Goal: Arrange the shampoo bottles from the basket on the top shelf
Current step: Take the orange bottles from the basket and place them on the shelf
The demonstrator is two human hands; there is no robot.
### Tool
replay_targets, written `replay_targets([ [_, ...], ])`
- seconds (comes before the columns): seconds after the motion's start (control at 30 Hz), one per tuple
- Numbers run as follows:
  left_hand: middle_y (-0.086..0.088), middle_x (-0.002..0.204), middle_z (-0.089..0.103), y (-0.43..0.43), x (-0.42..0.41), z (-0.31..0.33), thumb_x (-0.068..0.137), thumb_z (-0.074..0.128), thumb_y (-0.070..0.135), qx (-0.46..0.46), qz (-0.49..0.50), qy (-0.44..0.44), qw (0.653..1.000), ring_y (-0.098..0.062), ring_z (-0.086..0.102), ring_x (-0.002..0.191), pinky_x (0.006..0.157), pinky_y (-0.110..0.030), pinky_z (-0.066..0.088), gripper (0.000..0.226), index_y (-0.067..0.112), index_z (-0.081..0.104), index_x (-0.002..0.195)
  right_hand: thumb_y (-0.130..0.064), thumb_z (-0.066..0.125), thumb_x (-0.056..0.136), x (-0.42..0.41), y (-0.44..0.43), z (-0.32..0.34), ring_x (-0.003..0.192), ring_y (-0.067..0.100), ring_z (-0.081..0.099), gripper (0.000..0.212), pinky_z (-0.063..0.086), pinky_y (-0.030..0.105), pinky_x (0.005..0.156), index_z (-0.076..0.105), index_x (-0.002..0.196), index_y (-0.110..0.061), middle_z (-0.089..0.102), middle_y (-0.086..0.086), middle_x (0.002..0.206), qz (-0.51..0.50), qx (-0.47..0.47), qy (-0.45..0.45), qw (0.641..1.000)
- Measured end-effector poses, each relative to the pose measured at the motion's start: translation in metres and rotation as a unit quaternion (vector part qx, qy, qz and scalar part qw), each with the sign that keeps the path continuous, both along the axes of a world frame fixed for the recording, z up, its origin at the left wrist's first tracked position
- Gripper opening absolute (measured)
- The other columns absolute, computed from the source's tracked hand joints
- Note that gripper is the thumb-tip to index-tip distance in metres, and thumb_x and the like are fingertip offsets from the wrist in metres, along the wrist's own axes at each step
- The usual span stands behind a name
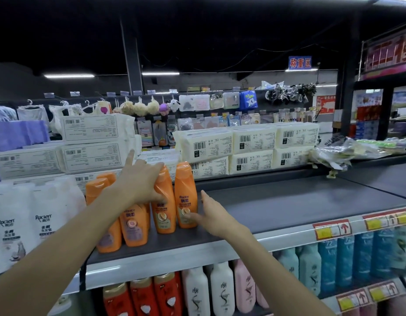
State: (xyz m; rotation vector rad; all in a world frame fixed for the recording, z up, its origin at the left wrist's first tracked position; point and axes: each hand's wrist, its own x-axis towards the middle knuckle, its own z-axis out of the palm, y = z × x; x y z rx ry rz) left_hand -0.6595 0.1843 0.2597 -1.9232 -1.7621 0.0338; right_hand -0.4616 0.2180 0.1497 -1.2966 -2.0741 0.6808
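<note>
Several orange shampoo bottles (133, 224) stand in a cluster on the dark top shelf (288, 206). My left hand (140, 181) is wrapped around the upper part of one orange bottle (163, 210), index finger sticking up. The rightmost orange bottle (186, 192) stands upright just beside it. My right hand (211, 215) touches the lower right side of that bottle with fingers spread, not gripping it. No basket is in view.
White shampoo bottles (26, 224) fill the shelf's left end. Stacked white tissue packs (250, 144) line the back. Crumpled plastic wrap (334, 156) lies at far right. Price tags (332, 229) edge the shelf; red, white, pink and blue bottles (220, 290) sit on the shelf below.
</note>
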Motion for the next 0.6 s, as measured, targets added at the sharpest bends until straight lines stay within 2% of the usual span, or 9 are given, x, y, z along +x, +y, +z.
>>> replay_targets([
  [0.07,-0.003,0.142,0.055,-0.003,0.002,0.001,0.068,0.06,0.084,0.003,-0.003,-0.009,1.0,-0.025,0.036,0.143,0.123,-0.056,-0.004,0.107,0.024,0.031,0.152,-0.059,0.061,0.088,0.006,-0.007,0.001,0.148,0.026,0.025,0.103,0.028,0.039,0.118,0.004,0.158,-0.009,0.023,0.011,0.162,-0.009,0.005,0.011,1.0],
  [0.13,-0.003,0.146,0.052,-0.007,0.004,0.001,0.068,0.062,0.082,0.008,-0.007,-0.019,1.0,-0.024,0.035,0.144,0.123,-0.056,-0.001,0.106,0.024,0.033,0.151,-0.061,0.057,0.089,0.013,-0.014,0.004,0.149,0.023,0.023,0.1,0.026,0.038,0.119,0.005,0.158,-0.011,0.023,0.01,0.163,-0.021,0.013,0.034,0.999],
  [0.27,-0.006,0.164,0.022,-0.019,0.015,0.001,0.066,0.056,0.088,0.021,-0.007,-0.024,0.999,-0.025,0.02,0.151,0.124,-0.055,0.002,0.121,0.019,0.016,0.158,-0.073,0.049,0.085,0.033,-0.039,0.008,0.149,0.016,0.024,0.1,0.024,0.029,0.116,0.011,0.158,-0.017,0.024,0.002,0.163,-0.03,0.043,0.088,0.995],
  [0.3,-0.006,0.166,0.017,-0.024,0.02,0.0,0.066,0.053,0.089,0.038,-0.026,-0.043,0.998,-0.025,0.017,0.152,0.124,-0.053,0.003,0.122,0.019,0.014,0.158,-0.08,0.046,0.079,0.04,-0.049,0.008,0.148,0.013,0.025,0.105,0.024,0.026,0.114,0.012,0.158,-0.02,0.025,-0.001,0.162,-0.026,0.05,0.106,0.993],
  [0.37,-0.002,0.166,0.019,-0.038,0.034,-0.005,0.067,0.048,0.089,0.082,-0.106,-0.125,0.983,-0.022,0.018,0.152,0.125,-0.048,0.009,0.116,0.022,0.02,0.157,-0.092,0.041,0.067,0.053,-0.069,0.009,0.146,0.008,0.028,0.114,0.024,0.026,0.115,0.016,0.157,-0.026,0.029,-0.008,0.16,-0.02,0.055,0.15,0.987],
  [0.47,0.011,0.16,0.031,-0.065,0.065,-0.015,0.069,0.044,0.088,0.104,-0.236,-0.278,0.925,-0.008,0.025,0.146,0.119,-0.034,0.024,0.102,0.031,0.031,0.153,-0.098,0.04,0.061,0.075,-0.096,0.011,0.14,-0.003,0.035,0.114,0.029,0.033,0.119,0.023,0.155,-0.034,0.039,-0.019,0.152,-0.024,0.041,0.219,0.974],
  [0.53,0.026,0.149,0.034,-0.081,0.09,-0.027,0.069,0.048,0.089,0.09,-0.28,-0.375,0.879,0.008,0.029,0.135,0.11,-0.024,0.028,0.093,0.043,0.034,0.149,-0.098,0.039,0.062,0.092,-0.114,0.013,0.127,-0.02,0.039,0.108,0.035,0.018,0.109,0.027,0.152,-0.04,0.045,-0.034,0.138,-0.037,0.036,0.247,0.968],
  [0.57,0.032,0.147,0.035,-0.088,0.102,-0.032,0.068,0.05,0.089,0.07,-0.299,-0.436,0.846,0.012,0.03,0.132,0.108,-0.022,0.028,0.09,0.047,0.035,0.146,-0.098,0.037,0.062,0.101,-0.123,0.016,0.12,-0.027,0.039,0.105,0.036,0.011,0.1,0.028,0.151,-0.043,0.046,-0.04,0.13,-0.042,0.037,0.253,0.966],
  [0.6,0.032,0.148,0.037,-0.094,0.114,-0.037,0.068,0.054,0.088,0.042,-0.321,-0.504,0.801,0.014,0.032,0.133,0.109,-0.022,0.03,0.087,0.048,0.038,0.144,-0.098,0.035,0.064,0.111,-0.132,0.018,0.118,-0.028,0.04,0.101,0.036,0.008,0.096,0.029,0.15,-0.045,0.046,-0.041,0.128,-0.045,0.033,0.259,0.964],
])
